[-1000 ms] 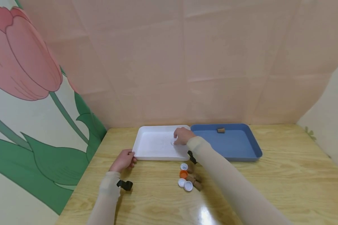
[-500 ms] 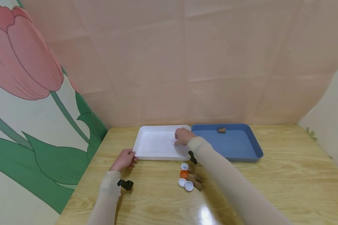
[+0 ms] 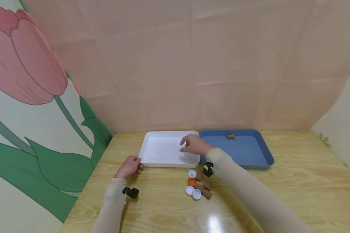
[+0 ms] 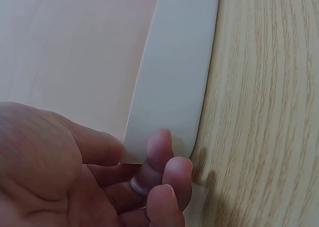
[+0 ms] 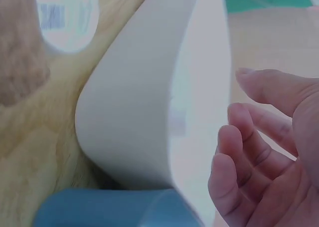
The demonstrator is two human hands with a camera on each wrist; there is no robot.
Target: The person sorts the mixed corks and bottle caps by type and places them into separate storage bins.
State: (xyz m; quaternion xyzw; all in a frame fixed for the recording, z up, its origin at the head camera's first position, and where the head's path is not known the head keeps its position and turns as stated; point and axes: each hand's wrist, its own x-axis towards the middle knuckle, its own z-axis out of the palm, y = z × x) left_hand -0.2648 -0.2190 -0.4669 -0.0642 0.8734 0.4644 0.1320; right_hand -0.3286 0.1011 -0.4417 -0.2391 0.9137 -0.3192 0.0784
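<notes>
At the near left corner of the white tray [image 3: 163,148], my left hand [image 3: 129,167] grips the rim. The left wrist view has the thumb on the rim and curled fingers against the outer wall. My right hand [image 3: 194,144] hovers over the tray's right part, with thumb and fingers apart and nothing between them in the right wrist view [image 5: 259,152]. A small pale round thing, which looks like a white bottle cap [image 3: 180,150], lies in the tray by the fingertips, hard to make out against the white.
A blue tray [image 3: 245,152] stands against the white tray's right side, with one cork [image 3: 230,136] in it. In front lie several corks [image 3: 206,194], an orange bottle cap [image 3: 191,182] and white bottle caps [image 3: 196,194] on the wooden table [image 3: 163,207]. A beige cloth hangs behind.
My right hand has let go of the pale cap in the white tray. Its fingers have spread and its wrist has shifted right. My left hand keeps its grip on the corner.
</notes>
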